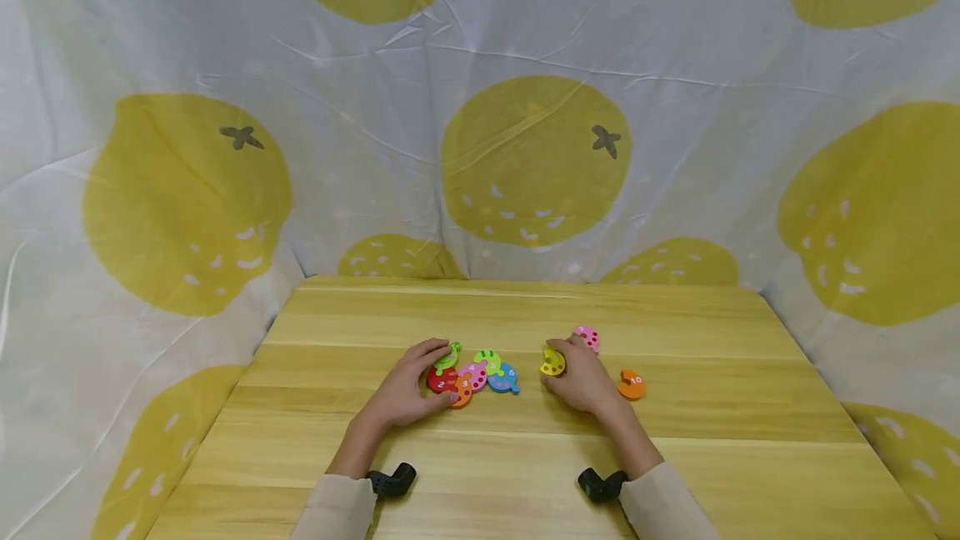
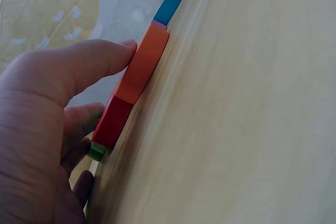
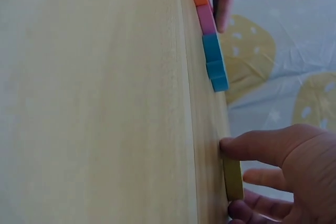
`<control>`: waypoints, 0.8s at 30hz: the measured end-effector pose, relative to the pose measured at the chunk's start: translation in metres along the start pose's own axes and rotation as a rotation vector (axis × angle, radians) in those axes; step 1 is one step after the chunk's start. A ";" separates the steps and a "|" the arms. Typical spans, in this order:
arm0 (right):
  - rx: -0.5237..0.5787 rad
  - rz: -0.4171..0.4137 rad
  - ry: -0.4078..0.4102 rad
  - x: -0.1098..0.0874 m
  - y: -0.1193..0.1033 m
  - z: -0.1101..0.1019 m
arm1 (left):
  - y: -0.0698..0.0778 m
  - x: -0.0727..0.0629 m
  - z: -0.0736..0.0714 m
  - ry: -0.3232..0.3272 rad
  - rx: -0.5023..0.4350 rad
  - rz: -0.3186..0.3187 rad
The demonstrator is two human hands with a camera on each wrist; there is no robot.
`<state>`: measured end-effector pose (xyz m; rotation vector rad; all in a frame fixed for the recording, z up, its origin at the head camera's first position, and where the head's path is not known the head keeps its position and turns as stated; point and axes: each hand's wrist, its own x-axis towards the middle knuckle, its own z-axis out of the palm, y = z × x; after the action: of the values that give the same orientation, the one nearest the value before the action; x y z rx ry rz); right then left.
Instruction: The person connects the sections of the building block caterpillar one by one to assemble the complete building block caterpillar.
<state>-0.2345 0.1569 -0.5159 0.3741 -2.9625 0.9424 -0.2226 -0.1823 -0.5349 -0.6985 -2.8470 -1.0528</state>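
In the head view, my left hand (image 1: 406, 384) curves round the left end of a joined row of numbered puzzle pieces. Its fingertips are at the green head piece (image 1: 447, 356), beside the red piece (image 1: 441, 380); the thumb touches the orange piece (image 2: 143, 66) marked 3. Pink (image 1: 474, 376), light green (image 1: 488, 359) and blue (image 1: 503, 377) pieces continue the row rightward. To the right, apart from it, my right hand (image 1: 582, 376) pinches a yellow, dotted puzzle piece (image 1: 553, 362) between thumb and fingers. The right wrist view shows this yellow piece (image 3: 233, 178) edge-on, close to the tabletop.
A pink dotted piece (image 1: 588, 338) lies just beyond my right hand, partly covered by it. An orange piece marked 10 (image 1: 633, 385) lies right of that hand. The wooden table (image 1: 517, 482) ends at a lemon-print cloth (image 1: 525, 48) behind and at the sides.
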 end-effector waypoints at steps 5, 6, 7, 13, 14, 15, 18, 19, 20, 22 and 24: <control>0.019 -0.001 -0.003 -0.004 -0.001 -0.001 | 0.001 -0.001 -0.002 -0.007 0.005 0.006; 0.026 0.004 -0.004 -0.005 -0.001 -0.002 | 0.001 -0.001 -0.002 -0.011 0.003 0.004; 0.027 0.012 -0.007 -0.006 0.000 -0.002 | 0.001 -0.001 -0.002 -0.012 0.004 0.002; 0.066 0.037 -0.012 -0.008 0.006 0.000 | 0.003 -0.001 0.000 -0.010 0.001 -0.014; 0.087 0.039 -0.007 -0.009 0.007 -0.001 | 0.003 -0.001 0.000 -0.010 0.000 -0.016; 0.108 0.041 -0.001 -0.009 0.008 -0.001 | 0.003 -0.001 0.000 -0.009 0.002 -0.018; 0.158 0.039 0.018 -0.011 0.009 -0.003 | 0.004 -0.001 0.000 -0.011 0.001 -0.032; 0.160 0.032 0.024 -0.012 0.010 -0.003 | 0.004 0.000 0.000 -0.012 0.001 -0.038; 0.160 0.027 0.027 -0.012 0.010 -0.004 | 0.004 0.000 0.000 -0.012 0.000 -0.044; 0.158 0.012 0.028 -0.012 0.009 -0.004 | 0.003 0.000 0.000 -0.013 -0.004 -0.056; 0.155 0.000 0.022 -0.013 0.008 -0.004 | 0.002 0.001 0.000 -0.012 -0.006 -0.060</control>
<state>-0.2244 0.1684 -0.5178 0.3628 -2.8782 1.1714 -0.2227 -0.1808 -0.5337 -0.6256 -2.8929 -1.0690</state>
